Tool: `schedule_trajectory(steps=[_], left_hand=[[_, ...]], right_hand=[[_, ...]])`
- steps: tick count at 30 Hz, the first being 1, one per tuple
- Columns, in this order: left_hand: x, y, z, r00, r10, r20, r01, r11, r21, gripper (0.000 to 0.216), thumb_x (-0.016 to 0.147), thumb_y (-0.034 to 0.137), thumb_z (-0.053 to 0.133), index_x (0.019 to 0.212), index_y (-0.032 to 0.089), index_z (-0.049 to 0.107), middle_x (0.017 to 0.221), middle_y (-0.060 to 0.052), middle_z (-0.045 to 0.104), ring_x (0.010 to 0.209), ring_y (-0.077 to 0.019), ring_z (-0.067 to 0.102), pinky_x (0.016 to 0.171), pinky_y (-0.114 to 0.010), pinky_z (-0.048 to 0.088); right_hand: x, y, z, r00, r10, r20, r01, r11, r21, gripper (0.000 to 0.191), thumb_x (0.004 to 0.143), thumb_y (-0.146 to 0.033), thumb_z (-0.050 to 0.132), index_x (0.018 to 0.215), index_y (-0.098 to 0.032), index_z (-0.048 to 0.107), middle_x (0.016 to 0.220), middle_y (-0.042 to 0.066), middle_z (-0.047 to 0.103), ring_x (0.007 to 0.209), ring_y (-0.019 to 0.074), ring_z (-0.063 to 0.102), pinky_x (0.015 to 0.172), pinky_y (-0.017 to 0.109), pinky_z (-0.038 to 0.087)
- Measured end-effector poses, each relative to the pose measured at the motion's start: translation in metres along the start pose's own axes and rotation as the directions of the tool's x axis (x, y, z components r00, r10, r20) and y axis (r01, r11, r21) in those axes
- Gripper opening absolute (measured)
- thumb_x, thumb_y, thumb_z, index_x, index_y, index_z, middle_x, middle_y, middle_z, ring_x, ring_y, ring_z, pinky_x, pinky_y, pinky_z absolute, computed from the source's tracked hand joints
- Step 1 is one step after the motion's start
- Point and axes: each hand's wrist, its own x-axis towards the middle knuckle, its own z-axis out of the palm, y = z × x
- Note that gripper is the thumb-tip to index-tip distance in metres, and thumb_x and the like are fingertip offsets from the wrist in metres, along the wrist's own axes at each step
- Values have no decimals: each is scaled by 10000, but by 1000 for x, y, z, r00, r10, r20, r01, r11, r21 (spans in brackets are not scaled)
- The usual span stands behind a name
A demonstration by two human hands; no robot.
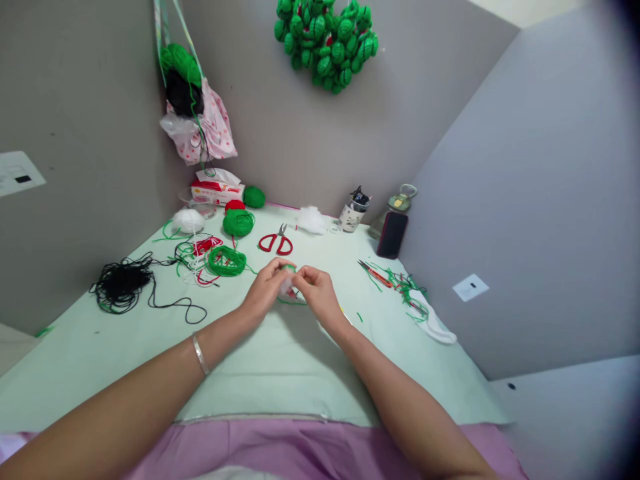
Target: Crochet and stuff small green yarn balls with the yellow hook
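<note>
My left hand (266,288) and my right hand (316,292) meet over the middle of the pale green table (280,360). Both are closed with fingertips pinched round a small green and white crocheted piece (288,279) held between them. A silver bangle (201,353) sits on my left wrist. Just beyond my hands lie red-handled scissors (276,242) and a coil of green yarn (227,261).
A black yarn tangle (121,285) lies at the left. Green yarn balls (239,222), white stuffing (311,219), a tissue box (217,193), a cup (352,215) and a dark phone (392,235) stand at the back. Yarn scraps and snips (395,283) lie right. Green crocheted pieces (326,41) hang on the wall.
</note>
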Motion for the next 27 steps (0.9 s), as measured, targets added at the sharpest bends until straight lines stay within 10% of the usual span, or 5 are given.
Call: schedule_trajectory(steps=[6,27], left_hand=[[-1,14,-7,989,-74,125,91,987,-131,320,809,328,701,1072,156,767,1143,-106,768,1025,-244,709,889,-360,593],[5,-4,-10,998,54,-18,-52,994,93,169,844,232,734,995,172,690,896,-6,678,827,-168,627,779,-299,536]], right_hand=[[8,4,-11,990,-1,-138,-2,1000,-22,252,742,-395,608,598,-225,490,527,-67,457,499,93,350,533,246,322],[-4,-5,-1,999,-44,-8,42,982,-182,210,764,-390,568,651,-222,514,568,-59,473,552,113,372,552,257,297]])
